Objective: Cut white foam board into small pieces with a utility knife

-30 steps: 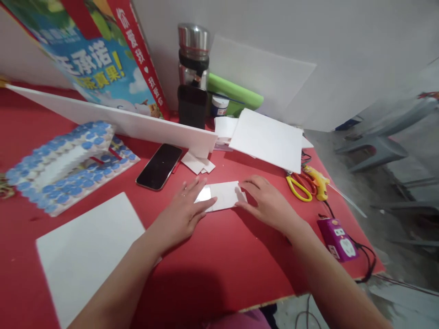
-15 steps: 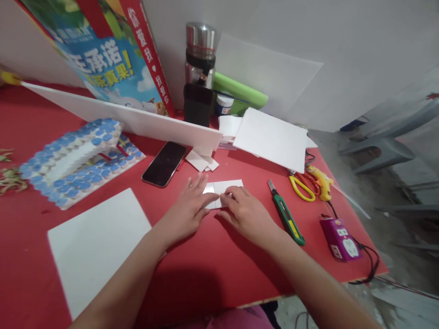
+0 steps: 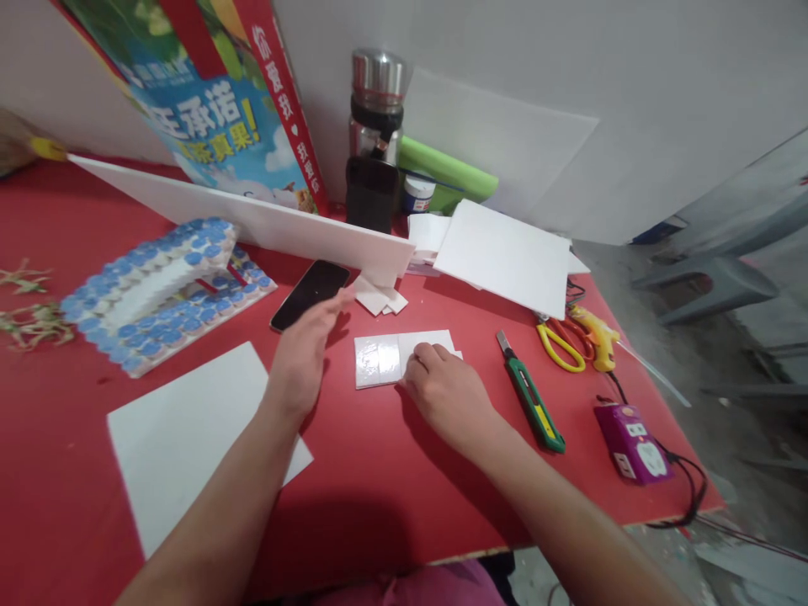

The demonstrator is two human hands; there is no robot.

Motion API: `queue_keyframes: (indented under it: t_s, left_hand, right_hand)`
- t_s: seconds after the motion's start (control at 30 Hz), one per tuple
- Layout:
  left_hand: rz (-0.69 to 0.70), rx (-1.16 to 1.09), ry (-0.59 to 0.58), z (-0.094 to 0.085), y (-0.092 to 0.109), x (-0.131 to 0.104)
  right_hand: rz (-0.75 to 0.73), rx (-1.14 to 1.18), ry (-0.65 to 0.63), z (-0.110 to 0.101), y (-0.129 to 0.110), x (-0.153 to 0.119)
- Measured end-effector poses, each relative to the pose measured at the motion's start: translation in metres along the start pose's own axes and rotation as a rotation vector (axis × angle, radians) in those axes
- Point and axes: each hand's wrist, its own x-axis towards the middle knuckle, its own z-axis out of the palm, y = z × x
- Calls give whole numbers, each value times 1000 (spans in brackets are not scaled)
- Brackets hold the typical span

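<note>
A small white foam board piece [image 3: 377, 360] lies flat on the red table, with glossy clear tape over its left half. My right hand [image 3: 447, 394] rests on the piece's right part, fingers curled and pinched at its surface; exactly what the fingertips grip is partly hidden. My left hand [image 3: 303, 358] is off the piece, fingers stretched out, holding nothing, beside a black phone [image 3: 308, 295]. Beyond its fingertips lie small white board scraps [image 3: 379, 295]. Under the left forearm is a larger white sheet [image 3: 195, 429].
A green utility knife [image 3: 534, 400], scissors [image 3: 561, 347], a yellow glue gun [image 3: 598, 337] and a purple power socket [image 3: 633, 446] line the right side. A blue-and-white model [image 3: 157, 295] stands left, before an upright white board [image 3: 252, 219]. More white board [image 3: 505, 257] lies behind.
My left hand has let go of the foam board piece and moved left toward the phone, uncovering the taped half. My right hand stays on the piece.
</note>
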Motion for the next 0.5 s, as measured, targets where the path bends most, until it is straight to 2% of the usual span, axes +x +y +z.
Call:
queue_keyframes:
  t_s: [0.07,0.13,0.23,0.4,0.5]
  left_hand:
    - [50,-165,184,1,3,2]
    - [42,-232,293,3,4,3]
    - [24,-227,340,6,2,2]
    - [48,-158,347,9,-6,-1]
    - [72,-116,364,8,-8,-1]
  right_hand:
    - [0,-4,14,2,0,-1]
    - [-2,-7,15,2,-1,-1]
    - [0,-10,9,2,-3,-1]
    - [-34,11,12,-1,6,0]
    - [-8,40,100,-15,11,-7]
